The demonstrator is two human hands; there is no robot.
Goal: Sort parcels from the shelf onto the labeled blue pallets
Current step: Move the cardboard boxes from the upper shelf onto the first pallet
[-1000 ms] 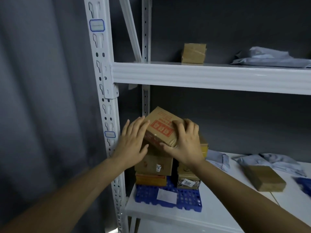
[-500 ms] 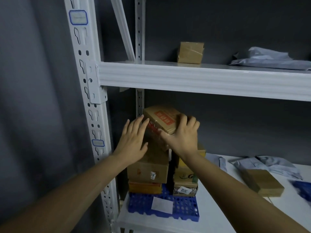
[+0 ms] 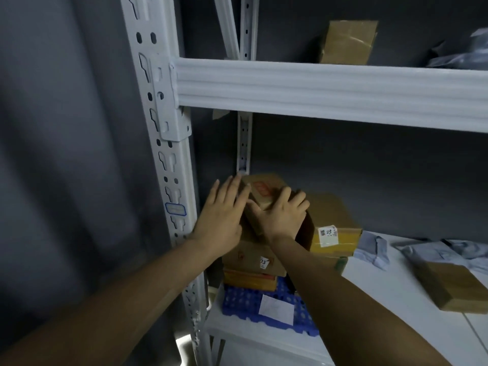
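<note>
A cardboard parcel with a red label (image 3: 264, 190) lies tilted on top of a stack of boxes (image 3: 253, 257) that stands on a blue pallet (image 3: 243, 302) with a white paper label. My right hand (image 3: 284, 216) grips the near side of that parcel, fingers curled over its top edge. My left hand (image 3: 224, 220) presses flat against its left side with straight fingers. Beside the stack, a second pile ends in a box with yellow tape and a white sticker (image 3: 334, 225).
The white shelf beam (image 3: 330, 88) crosses just above the hands and the upright post (image 3: 169, 154) stands close on the left. A brown box (image 3: 348, 42) sits on the upper shelf. A flat brown parcel (image 3: 454, 286) and grey mailer bags (image 3: 449, 249) lie on the right.
The red-label parcel has moved further back and lower onto the stack, with both hands following it. The camera has moved closer and shifted right.
</note>
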